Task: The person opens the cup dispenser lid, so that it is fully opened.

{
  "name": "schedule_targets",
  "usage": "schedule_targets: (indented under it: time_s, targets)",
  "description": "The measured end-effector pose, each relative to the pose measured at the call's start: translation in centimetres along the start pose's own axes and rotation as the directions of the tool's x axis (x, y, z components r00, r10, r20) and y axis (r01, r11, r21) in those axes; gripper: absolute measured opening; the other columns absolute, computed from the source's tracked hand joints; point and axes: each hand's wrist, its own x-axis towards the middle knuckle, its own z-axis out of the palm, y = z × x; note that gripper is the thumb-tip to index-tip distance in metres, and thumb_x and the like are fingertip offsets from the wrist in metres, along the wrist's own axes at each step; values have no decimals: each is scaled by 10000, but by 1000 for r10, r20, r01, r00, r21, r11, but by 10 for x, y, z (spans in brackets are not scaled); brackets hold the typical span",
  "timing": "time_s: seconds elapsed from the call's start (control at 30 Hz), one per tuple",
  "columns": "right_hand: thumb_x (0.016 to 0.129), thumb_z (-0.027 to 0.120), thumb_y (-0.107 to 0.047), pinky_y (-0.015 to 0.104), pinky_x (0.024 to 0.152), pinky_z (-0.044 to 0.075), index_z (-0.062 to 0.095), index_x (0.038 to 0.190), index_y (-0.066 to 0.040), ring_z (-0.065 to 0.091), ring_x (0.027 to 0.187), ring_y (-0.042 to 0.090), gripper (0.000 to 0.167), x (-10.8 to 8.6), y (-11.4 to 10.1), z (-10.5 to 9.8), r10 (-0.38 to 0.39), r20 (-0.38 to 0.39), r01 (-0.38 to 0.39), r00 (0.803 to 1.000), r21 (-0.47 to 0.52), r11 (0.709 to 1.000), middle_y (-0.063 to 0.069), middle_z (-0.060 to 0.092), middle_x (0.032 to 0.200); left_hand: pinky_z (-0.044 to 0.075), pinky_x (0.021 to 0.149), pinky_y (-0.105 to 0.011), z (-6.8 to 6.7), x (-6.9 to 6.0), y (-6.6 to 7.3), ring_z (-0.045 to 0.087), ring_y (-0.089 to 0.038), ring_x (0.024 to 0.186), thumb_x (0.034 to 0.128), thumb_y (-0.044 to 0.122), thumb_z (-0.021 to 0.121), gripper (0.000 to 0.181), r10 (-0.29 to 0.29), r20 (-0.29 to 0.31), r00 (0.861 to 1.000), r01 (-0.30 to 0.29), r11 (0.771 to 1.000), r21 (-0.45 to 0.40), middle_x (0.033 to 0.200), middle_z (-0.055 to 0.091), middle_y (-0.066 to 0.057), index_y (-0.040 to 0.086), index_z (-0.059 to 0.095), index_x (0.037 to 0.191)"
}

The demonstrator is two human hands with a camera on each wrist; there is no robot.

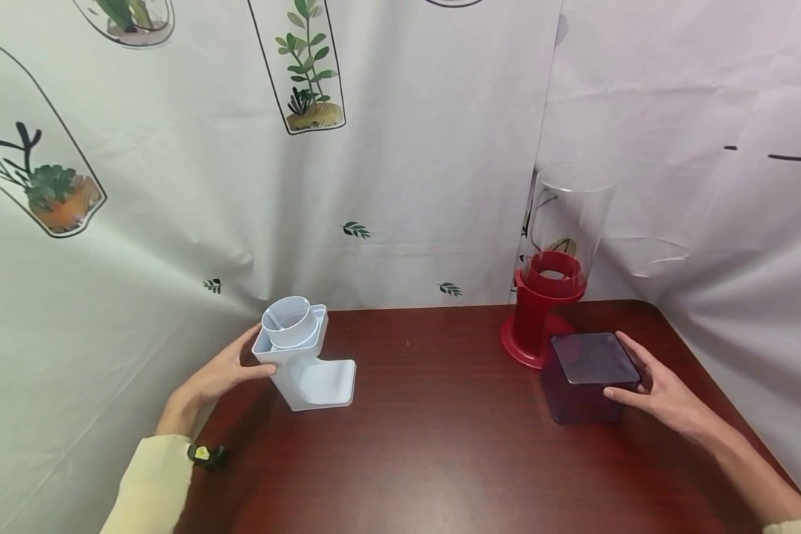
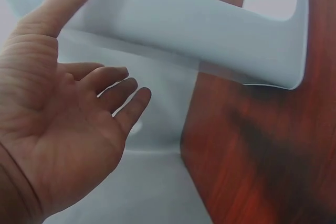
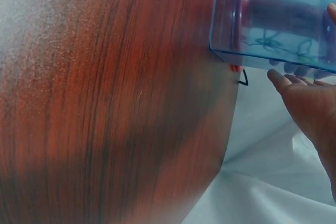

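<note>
At the left, my left hand (image 1: 223, 371) grips a white plastic stand (image 1: 307, 382) by its upper part, thumb at the front and fingers at the back. The stand has a flat tray foot, and a white round cup (image 1: 288, 320) sits in its top. In the left wrist view the thumb lies against the stand's wall (image 2: 210, 30), with several fingers bent below. My right hand (image 1: 670, 397) holds a translucent bluish-purple box (image 1: 594, 360) from its right side, between thumb and fingers. Through the box (image 3: 278, 19) in the right wrist view, something red shows.
Behind the box stands a red plastic stand (image 1: 530, 319) with a round base, carrying a clear tall cylinder (image 1: 574, 208). The dark reddish-brown table (image 1: 427, 430) ends at a white curtain (image 1: 407, 185) printed with plants. A dark band with a yellow-green face (image 1: 203, 454) circles the left wrist.
</note>
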Motion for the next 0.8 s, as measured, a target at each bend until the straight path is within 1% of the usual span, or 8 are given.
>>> schedule_targets:
  time_s: [0.13, 0.2, 0.27, 0.37, 0.5, 0.6, 0.73, 0.8]
  targets:
    - [934, 739, 81, 29, 973, 388, 139, 1716, -173, 351, 1374, -188, 1018, 1, -3, -3, 1, 4, -1, 1000, 0, 1000, 119, 249, 1735, 368, 1090, -137, -12, -1, 7, 155, -526, 1557, 983, 74, 725, 976, 27, -16, 1000, -28, 997, -68, 1730, 153, -265, 4, 53, 1687]
    - [942, 729, 82, 20, 989, 367, 140, 1717, -187, 311, 1387, -203, 1010, 2, -4, -4, 4, 5, -4, 1000, 8, 1000, 154, 220, 1744, 358, 1057, -77, -19, 0, 12, 109, -542, 1554, 1004, 28, 684, 943, 58, -32, 998, -61, 992, -109, 1732, 102, -281, -3, 31, 1684]
    - [951, 719, 81, 23, 999, 366, 144, 1716, -189, 318, 1386, -195, 995, 3, -6, -5, 4, 6, -4, 1000, 10, 1000, 141, 233, 1743, 369, 1068, -87, -25, 2, 21, 126, -531, 1556, 1019, -7, 649, 907, 91, -63, 994, -99, 987, -126, 1722, 93, -304, -10, 31, 1682]
    - [964, 713, 66, 28, 1008, 367, 157, 1715, -193, 341, 1374, -190, 970, 4, -8, -7, 8, 3, -8, 1000, 12, 1000, 50, 289, 1730, 389, 1069, -101, -33, 6, 39, 223, -422, 1575, 1040, -5, 621, 860, 125, -135, 983, -142, 983, -119, 1714, 122, -311, 12, 56, 1689]
    - [971, 702, 71, 38, 1023, 371, 170, 1712, -179, 377, 1373, -175, 945, 5, -11, -9, -2, -10, 3, 1000, 29, 1000, -96, 369, 1671, 397, 1067, -103, -38, 16, 66, 263, -357, 1577, 1072, 42, 596, 791, 158, -246, 956, -195, 972, -131, 1710, 168, -302, 24, 106, 1692]
    - [973, 679, 101, 48, 1037, 376, 171, 1708, -148, 392, 1400, -147, 928, 6, -12, -11, -26, -19, 27, 999, 59, 998, -164, 402, 1622, 369, 1117, -127, -36, 29, 89, 216, -400, 1589, 1085, 106, 599, 767, 164, -321, 933, -216, 967, -132, 1721, 193, -263, 37, 136, 1693]
    - [970, 656, 135, 57, 1038, 391, 186, 1701, -126, 417, 1414, -111, 908, 11, -14, -12, -42, -38, 46, 998, 111, 993, -188, 430, 1578, 286, 1247, -295, -27, 49, 121, 228, -389, 1589, 1064, 166, 651, 808, 171, -379, 910, -230, 966, -117, 1735, 229, -188, 70, 160, 1697]
    - [977, 648, 133, 58, 1034, 394, 191, 1700, -127, 432, 1406, -104, 894, 12, -15, -13, -43, -44, 48, 998, 127, 991, -186, 439, 1569, 245, 1278, -398, -20, 58, 135, 237, -362, 1592, 1048, 169, 678, 838, 188, -383, 905, -249, 962, -116, 1738, 236, -165, 70, 156, 1697]
